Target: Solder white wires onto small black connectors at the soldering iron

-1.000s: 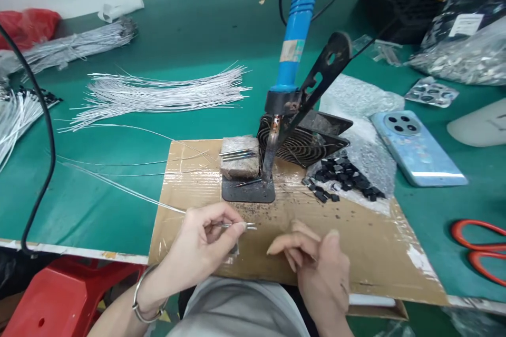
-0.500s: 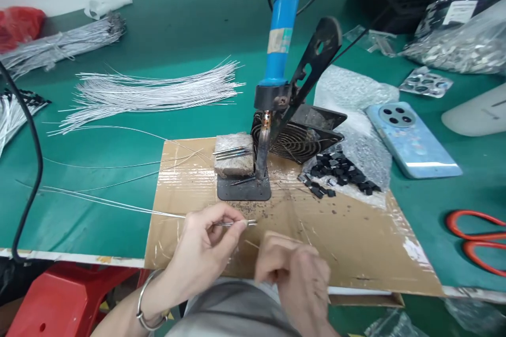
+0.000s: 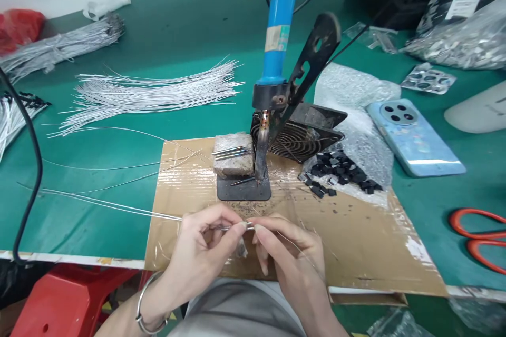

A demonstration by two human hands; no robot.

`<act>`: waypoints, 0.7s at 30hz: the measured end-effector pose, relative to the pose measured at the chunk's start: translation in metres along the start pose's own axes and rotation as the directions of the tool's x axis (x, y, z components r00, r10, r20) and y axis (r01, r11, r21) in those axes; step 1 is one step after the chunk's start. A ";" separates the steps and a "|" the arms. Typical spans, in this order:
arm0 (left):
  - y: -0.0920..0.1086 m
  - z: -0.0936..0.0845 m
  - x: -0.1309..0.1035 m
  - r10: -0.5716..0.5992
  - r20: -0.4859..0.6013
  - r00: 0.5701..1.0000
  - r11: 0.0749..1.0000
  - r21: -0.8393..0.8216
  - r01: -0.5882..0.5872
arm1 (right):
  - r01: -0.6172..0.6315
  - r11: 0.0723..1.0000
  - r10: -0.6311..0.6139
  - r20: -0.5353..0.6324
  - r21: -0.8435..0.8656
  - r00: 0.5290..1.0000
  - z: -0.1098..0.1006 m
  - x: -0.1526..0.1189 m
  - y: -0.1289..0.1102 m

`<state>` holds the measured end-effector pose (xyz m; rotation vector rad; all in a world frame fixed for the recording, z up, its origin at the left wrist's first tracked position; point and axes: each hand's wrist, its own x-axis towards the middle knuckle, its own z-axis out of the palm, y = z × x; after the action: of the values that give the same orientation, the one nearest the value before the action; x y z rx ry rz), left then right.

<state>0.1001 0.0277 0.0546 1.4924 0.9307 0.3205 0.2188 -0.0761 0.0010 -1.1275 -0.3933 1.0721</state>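
My left hand (image 3: 209,247) is closed in a pinch around a few thin white wires (image 3: 114,204), which trail off to the left over the cardboard's edge. Its fingertips meet those of my right hand (image 3: 294,253), pinched on the metallic-looking tips of the same wires. A fine, pale strand (image 3: 294,245) crosses the back of my right fingers; where it ends I cannot make out. Just beyond both hands, a blue-handled soldering iron (image 3: 275,63) hangs tip-down in a black bracket over a dark base plate (image 3: 245,190). Short metal rods (image 3: 232,153) rest on a wrapped block (image 3: 233,166).
Under my hands lies a cardboard sheet (image 3: 367,247). A black fan (image 3: 296,137) stands behind the iron. Small black pieces (image 3: 343,171) sit on bubble wrap (image 3: 356,84), beside a blue phone (image 3: 419,139). Red-handled scissors (image 3: 474,237) lie right; a white wire bundle (image 3: 158,89) lies left.
My right hand has moved up and left, from beside the wires to the wire ends, and now pinches them against my left fingertips. My left hand has stayed nearly still.
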 end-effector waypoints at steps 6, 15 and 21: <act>-0.001 0.001 -0.003 -0.015 -0.007 1.000 0.999 0.051 0.015 | -0.017 0.999 0.018 -0.033 0.030 0.999 0.000 0.001 0.000; -0.001 0.004 -0.005 -0.023 0.013 1.000 0.999 0.044 0.022 | -0.069 0.996 0.071 -0.033 0.051 0.997 -0.001 0.001 -0.005; -0.002 0.003 -0.006 -0.001 0.020 1.000 0.997 0.071 0.000 | -0.052 0.998 0.053 -0.036 0.033 0.998 -0.001 0.001 -0.007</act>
<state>0.0976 0.0209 0.0540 1.5575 0.9351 0.2743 0.2237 -0.0762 0.0063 -1.1325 -0.3174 1.0985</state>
